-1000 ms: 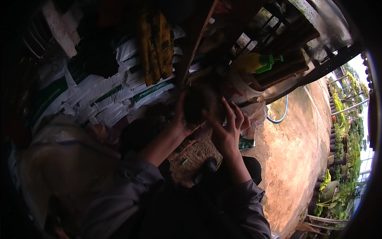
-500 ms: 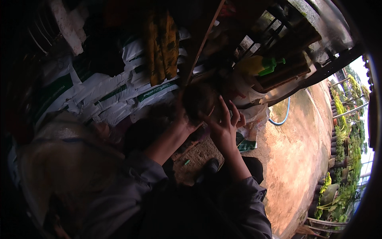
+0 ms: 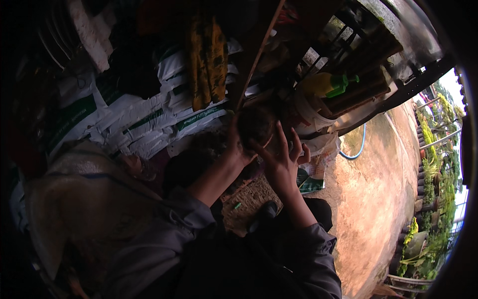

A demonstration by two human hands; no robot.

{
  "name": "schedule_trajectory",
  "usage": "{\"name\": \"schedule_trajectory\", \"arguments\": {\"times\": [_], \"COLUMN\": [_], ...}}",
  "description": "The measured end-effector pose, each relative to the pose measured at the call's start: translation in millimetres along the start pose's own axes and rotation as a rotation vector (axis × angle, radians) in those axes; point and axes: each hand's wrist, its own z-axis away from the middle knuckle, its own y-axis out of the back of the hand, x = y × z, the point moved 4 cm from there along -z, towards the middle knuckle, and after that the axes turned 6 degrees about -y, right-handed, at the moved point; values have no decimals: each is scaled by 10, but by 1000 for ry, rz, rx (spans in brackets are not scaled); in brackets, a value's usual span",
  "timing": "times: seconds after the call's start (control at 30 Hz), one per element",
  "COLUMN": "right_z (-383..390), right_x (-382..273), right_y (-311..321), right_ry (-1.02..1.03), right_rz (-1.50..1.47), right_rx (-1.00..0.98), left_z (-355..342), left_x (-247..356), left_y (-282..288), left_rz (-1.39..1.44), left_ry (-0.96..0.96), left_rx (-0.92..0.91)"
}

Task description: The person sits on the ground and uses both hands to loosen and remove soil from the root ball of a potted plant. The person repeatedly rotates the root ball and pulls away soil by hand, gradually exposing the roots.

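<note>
Between my two hands is a dark round object (image 3: 255, 124), about a fist or two across; it looks like a small pot, but shade hides its kind and what is inside. My left hand (image 3: 240, 148) cups its left and near side, with the fingers mostly lost in the dark. On the right edge of it rest the thumb and index finger of my right hand (image 3: 285, 164), while the other fingers stick out, bent and spread.
White and green sacks (image 3: 144, 122) are stacked on the left, with a yellow patterned cloth (image 3: 206, 65) over them. A white bucket (image 3: 314, 117) and a yellow bottle with a green spray top (image 3: 326, 84) stand at the far right. Beyond lies a blue hose (image 3: 359, 149).
The view has shifted slightly, so everything sits a little farther right. Both hands keep nearly the same hold on the dark round object.
</note>
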Motion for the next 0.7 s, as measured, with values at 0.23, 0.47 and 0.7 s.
{"name": "schedule_trajectory", "arguments": {"times": [0.23, 0.47, 0.7], "right_z": [27, 93, 18], "right_x": [27, 116, 368], "right_y": [10, -90, 42], "right_ry": [-17, -14, -149], "right_rz": [-29, -39, -239], "right_rx": [28, 10, 74], "left_z": [-11, 9, -53], "left_x": [-66, -213, -292], "left_y": [-33, -29, -46], "left_rz": [-38, -70, -54], "left_ry": [7, 84, 142], "left_rx": [79, 166, 22]}}
